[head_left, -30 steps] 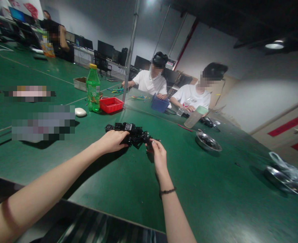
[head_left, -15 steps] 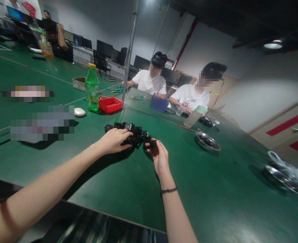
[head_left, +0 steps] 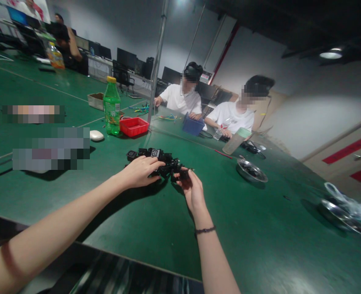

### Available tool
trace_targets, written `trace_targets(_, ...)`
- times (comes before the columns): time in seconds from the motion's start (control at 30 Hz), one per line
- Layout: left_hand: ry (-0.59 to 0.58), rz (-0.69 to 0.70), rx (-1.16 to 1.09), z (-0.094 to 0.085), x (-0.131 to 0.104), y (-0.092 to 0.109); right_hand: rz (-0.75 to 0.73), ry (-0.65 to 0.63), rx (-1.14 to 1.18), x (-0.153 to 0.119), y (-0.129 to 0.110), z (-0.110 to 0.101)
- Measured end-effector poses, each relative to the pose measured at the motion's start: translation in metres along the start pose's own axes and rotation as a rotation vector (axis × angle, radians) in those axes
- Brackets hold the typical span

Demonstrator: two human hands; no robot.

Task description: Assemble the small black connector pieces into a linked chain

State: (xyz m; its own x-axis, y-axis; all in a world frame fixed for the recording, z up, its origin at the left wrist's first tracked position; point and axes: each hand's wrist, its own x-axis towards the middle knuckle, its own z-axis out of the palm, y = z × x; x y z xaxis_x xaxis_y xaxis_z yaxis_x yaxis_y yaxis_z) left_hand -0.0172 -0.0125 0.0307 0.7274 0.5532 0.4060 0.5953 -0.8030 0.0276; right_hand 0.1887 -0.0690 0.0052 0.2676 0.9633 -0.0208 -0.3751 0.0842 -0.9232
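Observation:
A cluster of black plastic parts (head_left: pixel 166 157) lies on the green table (head_left: pixel 254 232) in front of me; it looks jointed, and one block on it bears a pale printed mark. Draped over its near side, my left hand (head_left: pixel 142 170) grips it with bent fingers, the thumb lower than the others. At the cluster's right end, my right hand (head_left: pixel 194 188) pinches a small black piece (head_left: pixel 183 174) between thumb and fingers. Whether that piece is joined to the cluster I cannot tell. My left fingers hide part of the cluster's near side.
Behind the cluster stand a red tray (head_left: pixel 134 128), a green bottle (head_left: pixel 111 108) and a white computer mouse (head_left: pixel 96 135). Metal bowls (head_left: pixel 252 171) lie to the right, one beside a plastic bag (head_left: pixel 348 200). A metal pole (head_left: pixel 158 61) rises behind. Two people in white shirts sit across the table.
My left hand has shifted slightly to the right along the cluster. My right hand and the black piece have moved slightly left.

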Motion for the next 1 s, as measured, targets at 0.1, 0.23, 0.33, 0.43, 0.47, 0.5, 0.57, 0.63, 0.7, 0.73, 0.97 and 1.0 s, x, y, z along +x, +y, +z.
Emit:
trace_targets(0.1, 0.007, 0.011, -0.008, 0.000, 0.000, 0.002, 0.013, -0.039, 0.012, -0.001, 0.000, 0.000)
trace_targets(0.23, 0.031, 0.040, -0.018, 0.001, 0.000, 0.004, 0.049, -0.102, 0.033, -0.002, -0.001, 0.000)
trace_targets(0.33, 0.041, 0.048, -0.025, 0.002, 0.000, 0.004, 0.088, -0.146, 0.032, -0.002, -0.002, -0.001)
trace_targets(0.43, 0.045, 0.053, -0.035, 0.003, 0.000, 0.004, 0.116, -0.177, 0.043, -0.001, -0.002, -0.001)
trace_targets(0.47, 0.043, 0.054, -0.037, 0.003, 0.000, 0.004, 0.121, -0.186, 0.049, -0.001, -0.002, -0.001)
trace_targets(0.5, 0.039, 0.053, -0.040, 0.003, 0.000, 0.004, 0.123, -0.196, 0.055, -0.001, -0.003, 0.000)
trace_targets(0.57, 0.032, 0.051, -0.046, 0.003, -0.001, 0.005, 0.123, -0.219, 0.066, -0.003, -0.003, 0.001)
trace_targets(0.63, 0.032, 0.055, -0.054, 0.003, -0.001, 0.006, 0.122, -0.240, 0.076, -0.005, -0.004, 0.003)
trace_targets(0.7, 0.032, 0.061, -0.063, 0.004, -0.001, 0.006, 0.124, -0.247, 0.077, -0.007, -0.006, 0.006)
trace_targets(0.73, 0.031, 0.062, -0.067, 0.004, -0.001, 0.007, 0.129, -0.246, 0.072, -0.008, -0.007, 0.007)
trace_targets(0.97, 0.035, 0.068, -0.077, 0.005, 0.000, 0.010, 0.116, -0.267, 0.070, -0.013, -0.011, 0.011)
trace_targets(1.0, 0.038, 0.069, -0.077, 0.005, 0.000, 0.010, 0.114, -0.272, 0.075, -0.014, -0.012, 0.011)
